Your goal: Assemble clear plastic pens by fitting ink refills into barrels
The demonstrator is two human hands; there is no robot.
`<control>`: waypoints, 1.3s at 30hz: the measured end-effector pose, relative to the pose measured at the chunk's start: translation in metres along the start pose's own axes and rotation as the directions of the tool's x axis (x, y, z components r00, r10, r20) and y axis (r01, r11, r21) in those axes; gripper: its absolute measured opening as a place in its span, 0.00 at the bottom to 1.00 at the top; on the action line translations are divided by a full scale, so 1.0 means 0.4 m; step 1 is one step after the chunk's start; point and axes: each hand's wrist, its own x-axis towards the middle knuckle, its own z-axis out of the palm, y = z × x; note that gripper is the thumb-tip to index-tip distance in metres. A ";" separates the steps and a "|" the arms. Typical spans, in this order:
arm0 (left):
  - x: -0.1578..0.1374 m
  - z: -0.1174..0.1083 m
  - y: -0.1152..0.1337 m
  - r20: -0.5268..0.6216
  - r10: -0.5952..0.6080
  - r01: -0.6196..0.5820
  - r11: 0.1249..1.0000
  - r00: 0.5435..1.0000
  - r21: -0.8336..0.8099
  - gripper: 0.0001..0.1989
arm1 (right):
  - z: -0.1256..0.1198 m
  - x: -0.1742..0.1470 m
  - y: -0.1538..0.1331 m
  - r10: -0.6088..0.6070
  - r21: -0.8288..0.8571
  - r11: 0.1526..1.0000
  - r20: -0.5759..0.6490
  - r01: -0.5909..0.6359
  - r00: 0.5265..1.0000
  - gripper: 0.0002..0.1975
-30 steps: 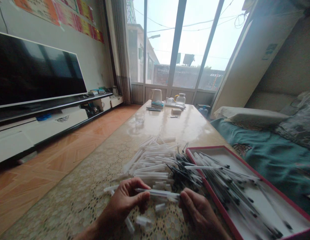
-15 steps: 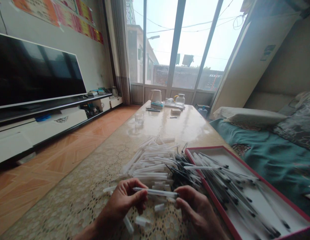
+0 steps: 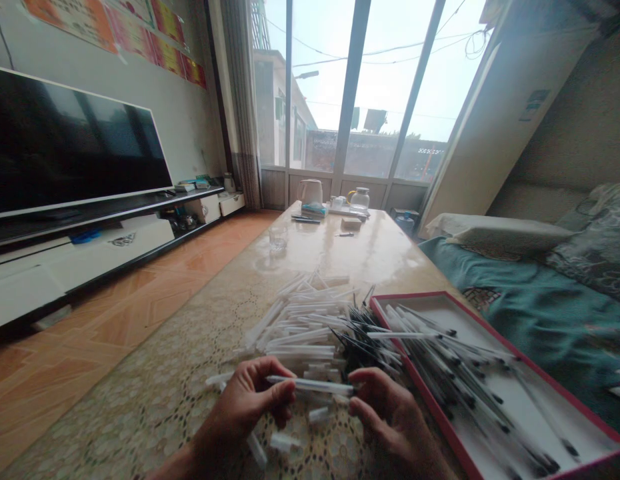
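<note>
A white translucent pen [image 3: 320, 386] lies level between my hands over the near end of the table. My left hand [image 3: 255, 393] pinches it close to its pointed end. The thumb and fingertips of my right hand [image 3: 385, 407] are closed around its dark right end. Beyond the hands is a heap of white pen barrels [image 3: 295, 320]. Black pen refills [image 3: 363, 333] lie in a bunch on the heap's right side. Several clear pen caps [image 3: 285, 442] are scattered below and between my hands.
On the right, a red-edged tray [image 3: 545, 347] holds several pens with dark ends. A drinking glass [image 3: 278, 239] stands farther along the table [image 3: 230, 293]. At the far end are a glass pitcher [image 3: 360, 199] and a beige jug [image 3: 311, 192]. A sofa [image 3: 505, 280] runs along the right.
My right hand's fingers have shifted slightly left along the pen's dark end. The left hand and the pen stay almost in place.
</note>
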 end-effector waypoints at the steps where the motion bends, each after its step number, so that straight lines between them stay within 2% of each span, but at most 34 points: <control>1: 0.001 -0.001 -0.001 0.000 0.002 -0.002 1.000 1.000 0.000 0.17 | -0.001 0.000 0.001 0.004 -0.018 1.000 0.012 -0.004 1.000 0.22; 6: 0.008 -0.010 -0.010 0.031 0.003 -0.003 1.000 1.000 0.011 0.17 | -0.007 -0.003 -0.012 -0.043 -0.172 0.984 0.037 0.049 0.998 0.26; 10: 0.011 -0.014 -0.015 0.021 -0.005 0.005 0.999 1.000 0.035 0.18 | -0.008 -0.002 -0.024 -0.017 -0.130 0.991 0.030 0.020 0.999 0.20; 16: 0.005 -0.007 -0.007 0.022 -0.020 0.019 0.999 1.000 0.034 0.18 | -0.006 -0.003 -0.005 -0.028 -0.144 0.989 0.052 0.035 0.998 0.25; 22: 0.001 0.002 0.004 0.004 -0.030 0.030 0.999 1.000 0.035 0.18 | -0.007 -0.002 -0.004 -0.049 -0.153 0.987 0.046 0.056 0.998 0.17; 27: 0.001 0.003 0.004 0.002 -0.036 0.036 0.999 0.999 0.013 0.19 | -0.010 -0.001 0.008 -0.117 -0.278 0.951 0.080 0.135 0.990 0.25; 31: 0.003 -0.001 0.001 -0.015 -0.045 0.046 0.998 0.999 0.044 0.19 | -0.007 0.001 0.009 -0.064 -0.200 0.977 0.067 0.076 0.996 0.17; 37: 0.005 -0.004 -0.002 -0.006 -0.047 0.047 0.998 0.999 0.042 0.19 | -0.006 -0.001 0.013 -0.109 -0.266 0.956 0.069 0.123 0.992 0.25; 39: 0.005 -0.004 -0.002 -0.004 -0.046 0.046 0.998 0.999 0.045 0.19 | -0.006 -0.003 0.013 -0.089 -0.223 0.969 0.071 0.102 0.994 0.23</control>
